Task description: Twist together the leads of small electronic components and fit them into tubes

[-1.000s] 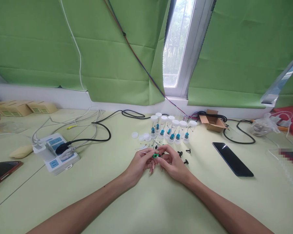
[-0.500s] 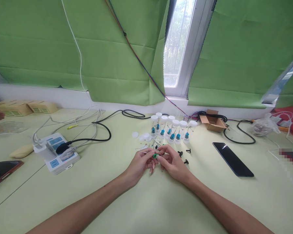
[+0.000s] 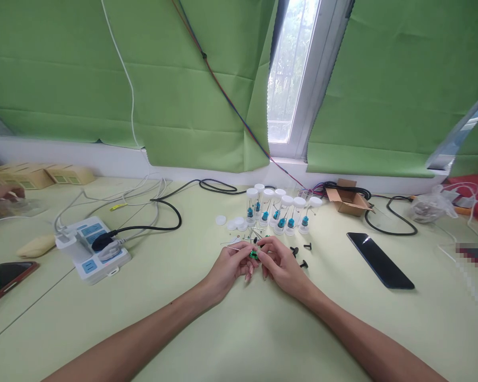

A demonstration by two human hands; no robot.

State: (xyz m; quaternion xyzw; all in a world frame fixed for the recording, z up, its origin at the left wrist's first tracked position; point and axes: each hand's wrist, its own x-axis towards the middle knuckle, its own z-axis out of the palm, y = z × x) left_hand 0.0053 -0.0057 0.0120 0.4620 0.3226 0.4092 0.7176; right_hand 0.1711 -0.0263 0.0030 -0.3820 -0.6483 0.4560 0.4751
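A small shiny green part (image 3: 254, 254) is held between my hands over the table; its exact kind cannot be made out. My left hand (image 3: 229, 268) pinches it from the left, and a thin metal rod (image 3: 233, 248) juts out leftward above the fingers. On the other side my right hand (image 3: 282, 265) is closed, its thumb and fingertips pressed at the green part. Just beyond the fingertips lie loose thin metal pieces (image 3: 257, 232). Several clear tubes with white caps (image 3: 286, 200), each with a blue piece inside, stand behind them. Black T-shaped pieces (image 3: 304, 263) lie beside my right hand.
White round caps (image 3: 220, 219) lie left of the tubes. A power strip (image 3: 103, 260) with cables sits at left, a phone (image 3: 380, 260) at right. A small cardboard box (image 3: 348, 201) stands at the back. Another person's hand (image 3: 2, 194) is at far left.
My hands stay nearly in place, while the green part has turned slightly between the fingers. At far left, the other person's hand has come further in, over a clear plastic bag.
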